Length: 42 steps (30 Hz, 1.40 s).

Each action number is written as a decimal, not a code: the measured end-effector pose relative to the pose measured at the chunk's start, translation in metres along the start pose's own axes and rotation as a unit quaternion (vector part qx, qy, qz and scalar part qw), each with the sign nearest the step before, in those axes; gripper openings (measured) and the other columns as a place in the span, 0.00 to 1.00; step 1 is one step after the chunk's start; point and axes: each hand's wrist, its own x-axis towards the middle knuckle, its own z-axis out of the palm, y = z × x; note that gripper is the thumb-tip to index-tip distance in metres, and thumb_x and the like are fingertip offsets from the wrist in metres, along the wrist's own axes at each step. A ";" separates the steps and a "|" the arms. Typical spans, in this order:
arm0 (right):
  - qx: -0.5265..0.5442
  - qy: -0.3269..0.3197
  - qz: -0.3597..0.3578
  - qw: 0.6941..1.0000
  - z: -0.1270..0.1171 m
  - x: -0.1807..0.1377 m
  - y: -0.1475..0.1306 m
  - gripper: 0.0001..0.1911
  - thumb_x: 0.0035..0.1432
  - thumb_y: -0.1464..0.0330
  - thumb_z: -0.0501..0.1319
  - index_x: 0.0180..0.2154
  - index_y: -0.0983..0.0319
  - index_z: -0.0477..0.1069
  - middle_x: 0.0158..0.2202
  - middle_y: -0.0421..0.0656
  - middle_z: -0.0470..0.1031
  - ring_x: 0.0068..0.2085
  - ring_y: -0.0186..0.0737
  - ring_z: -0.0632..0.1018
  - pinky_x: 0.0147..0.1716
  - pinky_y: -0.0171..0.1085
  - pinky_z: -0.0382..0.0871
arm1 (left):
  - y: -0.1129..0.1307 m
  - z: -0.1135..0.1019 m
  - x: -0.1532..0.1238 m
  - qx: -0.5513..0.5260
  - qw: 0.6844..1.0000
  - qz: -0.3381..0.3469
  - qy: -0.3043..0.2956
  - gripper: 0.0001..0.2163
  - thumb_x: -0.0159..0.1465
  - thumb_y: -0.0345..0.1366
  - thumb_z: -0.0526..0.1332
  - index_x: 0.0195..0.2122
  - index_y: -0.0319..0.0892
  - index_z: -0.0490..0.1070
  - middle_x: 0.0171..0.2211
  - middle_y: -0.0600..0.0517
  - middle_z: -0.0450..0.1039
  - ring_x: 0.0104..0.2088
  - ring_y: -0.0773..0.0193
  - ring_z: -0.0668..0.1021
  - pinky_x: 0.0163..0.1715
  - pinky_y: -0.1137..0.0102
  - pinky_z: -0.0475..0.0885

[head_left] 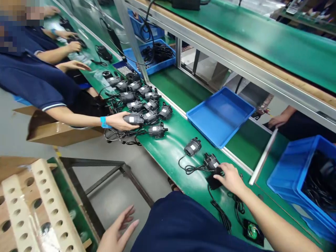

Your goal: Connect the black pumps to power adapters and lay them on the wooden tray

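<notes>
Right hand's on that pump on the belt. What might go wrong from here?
1. A looped cord lies against the pump under the right hand. Lifting that pump may drag the cord and the neighbouring pump.
2. Loose cables trail behind that hand and could snag.
3. The left hand is open, off the belt, so it steadies nothing.

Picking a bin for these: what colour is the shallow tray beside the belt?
The shallow tray is plain blue, clearest in the head view.
</notes>
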 end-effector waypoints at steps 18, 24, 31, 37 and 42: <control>0.709 -0.121 0.248 0.649 -0.055 0.002 -0.133 0.29 0.47 0.46 0.70 0.33 0.58 0.59 0.20 0.34 0.69 0.16 0.29 0.64 0.15 0.28 0.49 | 0.164 0.167 0.038 -0.113 0.899 0.206 -0.370 0.62 0.32 0.45 0.81 0.68 0.40 0.55 0.68 0.34 0.56 0.67 0.37 0.60 0.67 0.47 0.55; 0.780 -0.191 0.204 0.559 -0.063 0.042 -0.182 0.28 0.43 0.52 0.76 0.28 0.61 0.62 0.23 0.36 0.68 0.21 0.25 0.64 0.16 0.26 0.50 | 0.162 0.180 0.038 -0.246 0.919 0.142 -0.273 0.27 0.47 0.43 0.77 0.45 0.37 0.74 0.42 0.44 0.77 0.42 0.55 0.77 0.45 0.63 0.72; 0.610 -0.197 0.064 0.765 -0.043 0.107 -0.145 0.24 0.57 0.45 0.61 0.35 0.61 0.68 0.29 0.43 0.73 0.27 0.38 0.73 0.24 0.36 0.65 | 0.165 0.124 0.033 -0.369 0.891 0.070 -0.255 0.23 0.46 0.47 0.78 0.34 0.39 0.71 0.28 0.55 0.71 0.31 0.68 0.71 0.34 0.72 0.65; 0.063 -0.032 -0.263 0.962 0.019 0.157 -0.090 0.37 0.42 0.72 0.66 0.57 0.62 0.69 0.61 0.58 0.67 0.63 0.63 0.66 0.61 0.60 0.57 | 0.145 0.025 0.032 -0.624 0.743 -0.028 -0.241 0.37 0.52 0.72 0.57 0.45 0.42 0.73 0.20 0.59 0.65 0.15 0.75 0.61 0.19 0.76 0.64; -0.161 -0.023 -0.358 0.920 0.055 0.178 -0.083 0.31 0.50 0.81 0.57 0.55 0.59 0.73 0.48 0.57 0.77 0.53 0.59 0.75 0.56 0.57 0.63 | 0.095 -0.025 -0.010 -0.609 0.753 0.019 -0.249 0.47 0.50 0.77 0.49 0.51 0.38 0.74 0.25 0.50 0.73 0.15 0.76 0.64 0.16 0.78 0.57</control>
